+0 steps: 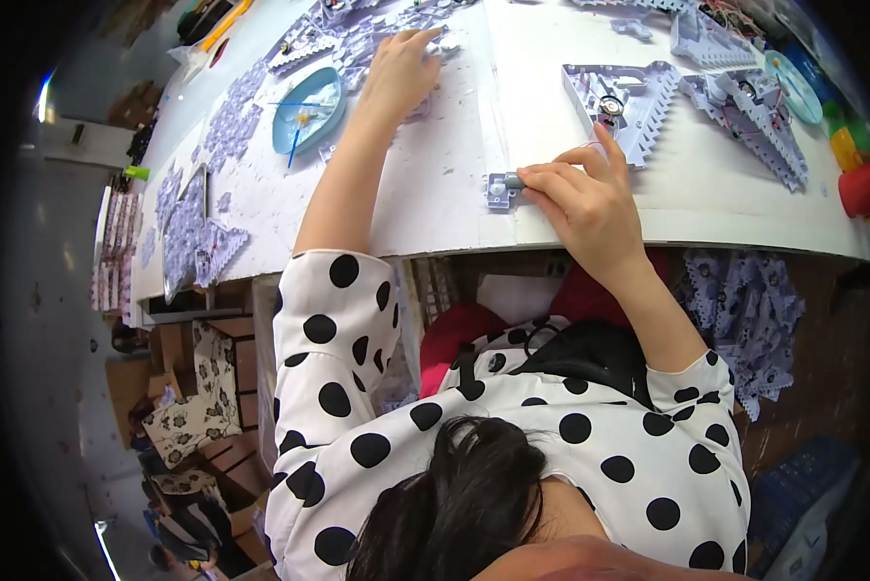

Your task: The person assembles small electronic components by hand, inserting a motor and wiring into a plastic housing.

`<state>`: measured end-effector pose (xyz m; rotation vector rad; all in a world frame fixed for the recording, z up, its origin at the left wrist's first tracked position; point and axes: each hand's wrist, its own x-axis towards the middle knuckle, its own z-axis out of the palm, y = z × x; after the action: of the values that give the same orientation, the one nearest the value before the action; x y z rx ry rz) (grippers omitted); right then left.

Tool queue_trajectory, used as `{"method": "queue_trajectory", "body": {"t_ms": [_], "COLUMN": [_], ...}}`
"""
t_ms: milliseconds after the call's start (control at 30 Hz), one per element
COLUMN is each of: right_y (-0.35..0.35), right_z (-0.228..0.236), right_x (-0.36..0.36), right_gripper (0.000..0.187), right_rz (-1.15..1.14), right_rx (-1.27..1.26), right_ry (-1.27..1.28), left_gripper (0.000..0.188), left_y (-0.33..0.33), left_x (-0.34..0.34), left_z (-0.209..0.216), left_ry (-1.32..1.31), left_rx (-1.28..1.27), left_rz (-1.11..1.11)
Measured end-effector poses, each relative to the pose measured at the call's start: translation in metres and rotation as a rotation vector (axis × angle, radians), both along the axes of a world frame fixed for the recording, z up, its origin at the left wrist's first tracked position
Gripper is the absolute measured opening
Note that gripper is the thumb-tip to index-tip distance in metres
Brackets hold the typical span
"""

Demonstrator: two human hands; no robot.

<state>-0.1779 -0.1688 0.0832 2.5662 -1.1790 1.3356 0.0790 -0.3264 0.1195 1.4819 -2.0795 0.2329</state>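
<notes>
My right hand (590,198) pinches a small grey cylindrical piece (513,181) between thumb and forefinger. That piece sits against a small lavender plastic part (497,192) near the table's front edge. My left hand (401,76) reaches far out, over the edge of a pile of loose lavender plastic parts (362,44); its fingers point right and stand slightly apart, with nothing visible in them. Beyond my right hand lies a lavender triangular housing (638,102) with toothed edges, a round metal component and thin wires.
A light-blue oval dish (309,108) with blue sticks stands left of my left forearm. More toothed housings (750,121) lie at the right, beside a red object (866,187). Scattered lavender pieces (232,126) cover the table's left side. Below the table at right hang more lavender parts (745,315).
</notes>
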Motion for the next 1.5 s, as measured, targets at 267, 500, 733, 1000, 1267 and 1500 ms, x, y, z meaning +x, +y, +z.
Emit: {"method": "queue_trajectory", "body": {"t_ms": [267, 500, 733, 1000, 1267, 1500], "right_y": [-0.002, -0.003, -0.004, -0.002, -0.003, -0.006], "right_z": [-0.003, -0.006, -0.009, -0.008, -0.006, -0.013], "right_x": [-0.001, 0.004, -0.001, 0.0, -0.004, -0.001], "right_gripper": [0.017, 0.016, 0.015, 0.015, 0.02, 0.023], "right_rz": [0.011, 0.023, -0.011, 0.009, 0.014, -0.022], "right_rx": [-0.019, -0.03, -0.045, -0.051, 0.03, 0.012], "right_ry": [-0.031, -0.039, 0.004, -0.052, -0.106, -0.077], "left_gripper": [0.047, 0.039, 0.05, 0.034, 0.045, 0.044], "left_y": [-0.02, 0.098, 0.152, 0.17, 0.18, 0.178], "left_x": [-0.011, 0.012, 0.022, -0.005, -0.035, -0.029], "left_z": [0.002, 0.033, 0.006, -0.014, -0.019, -0.026], "left_ry": [-0.169, 0.141, 0.349, 0.422, 0.904, 0.867], "left_rx": [0.119, 0.397, 0.519, 0.331, 0.537, 0.542], "left_rz": [0.079, -0.329, -0.334, -0.044, -0.398, -0.359]}}
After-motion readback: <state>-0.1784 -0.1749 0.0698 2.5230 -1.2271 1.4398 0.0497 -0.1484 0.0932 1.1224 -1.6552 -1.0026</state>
